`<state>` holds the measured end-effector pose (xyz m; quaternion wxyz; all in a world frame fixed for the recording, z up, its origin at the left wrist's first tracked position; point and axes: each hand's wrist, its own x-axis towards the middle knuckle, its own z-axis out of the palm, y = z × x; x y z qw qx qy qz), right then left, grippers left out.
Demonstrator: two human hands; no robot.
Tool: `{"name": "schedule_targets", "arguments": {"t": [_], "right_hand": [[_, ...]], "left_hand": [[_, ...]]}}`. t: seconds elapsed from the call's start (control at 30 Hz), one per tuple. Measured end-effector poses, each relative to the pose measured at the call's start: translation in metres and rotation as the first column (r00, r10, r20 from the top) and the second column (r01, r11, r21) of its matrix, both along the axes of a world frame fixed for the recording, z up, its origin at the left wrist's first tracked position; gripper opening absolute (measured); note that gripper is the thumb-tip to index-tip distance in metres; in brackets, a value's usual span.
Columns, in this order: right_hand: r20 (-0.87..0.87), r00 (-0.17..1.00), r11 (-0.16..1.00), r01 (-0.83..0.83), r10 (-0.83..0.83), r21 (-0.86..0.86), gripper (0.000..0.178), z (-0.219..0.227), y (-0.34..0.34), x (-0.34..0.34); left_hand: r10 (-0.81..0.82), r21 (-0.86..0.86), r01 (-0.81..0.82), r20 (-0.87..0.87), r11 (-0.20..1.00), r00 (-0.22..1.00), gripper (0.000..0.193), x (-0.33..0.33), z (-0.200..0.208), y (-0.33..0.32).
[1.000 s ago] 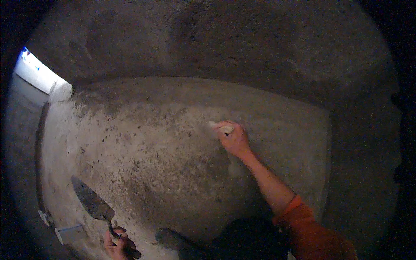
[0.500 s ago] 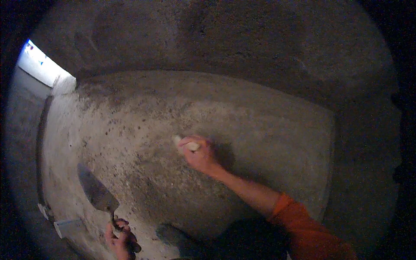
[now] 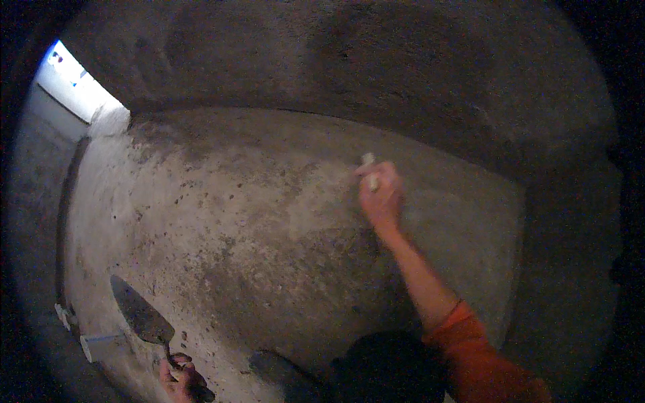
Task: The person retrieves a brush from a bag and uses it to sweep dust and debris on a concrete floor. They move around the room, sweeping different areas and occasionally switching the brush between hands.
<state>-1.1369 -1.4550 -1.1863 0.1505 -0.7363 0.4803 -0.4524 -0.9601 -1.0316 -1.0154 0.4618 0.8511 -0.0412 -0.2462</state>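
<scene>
My left hand (image 3: 180, 380), at the lower left, is closed round the dark handle of a pointed trowel (image 3: 142, 316). The trowel's flat metal blade points up and to the left, over the rough floor (image 3: 269, 201). Farther off and to the right, my right hand (image 3: 383, 201) is closed round a pale, handle-like thing (image 3: 368, 160) with one end sticking out past the fingers. The rest of it is hidden by the hand and blurred, so its kind cannot be made out. This hand is low over the floor's smoother, greyer part.
Loose crumbs and grit (image 3: 232, 269) lie across the floor's middle and left. A dark rough wall (image 3: 403, 60) runs along the far side. Light comes through an opening (image 3: 70, 77) at the upper left. A white tubular thing (image 3: 101, 346) lies at the lower left, near a shoe (image 3: 279, 366).
My right hand has swept away from me and to the right, with the pale thing still in its grip. The trowel in my left hand has shifted slightly down and left.
</scene>
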Motion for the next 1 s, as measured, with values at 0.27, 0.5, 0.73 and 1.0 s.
{"name": "schedule_targets", "arguments": {"t": [0.27,0.5,0.73,1.0], "right_hand": [[0.115,0.901,0.853,-0.433,0.418,0.291,0.019,-0.008,-0.001,0.065],[-0.33,0.935,0.982,-0.075,0.131,0.175,0.014,-0.01,-0.042,0.043],[-0.214,0.944,0.958,-0.274,0.251,-0.085,0.017,-0.041,-0.06,0.08],[-0.083,0.935,0.937,-0.337,0.344,0.087,0.017,-0.038,-0.089,0.105]], "left_hand": [[0.044,0.065,-0.038,-0.083,0.997,0.996,0.012,0.003,-0.007,0.0],[0.075,-0.03,-0.083,-0.206,0.996,0.976,0.017,0.01,0.0,0.023],[-0.043,-0.013,0.042,-0.047,0.999,0.998,0.014,0.012,-0.001,0.018],[0.022,-0.028,-0.025,-0.108,0.999,0.994,0.012,0.0,0.003,0.018]]}}
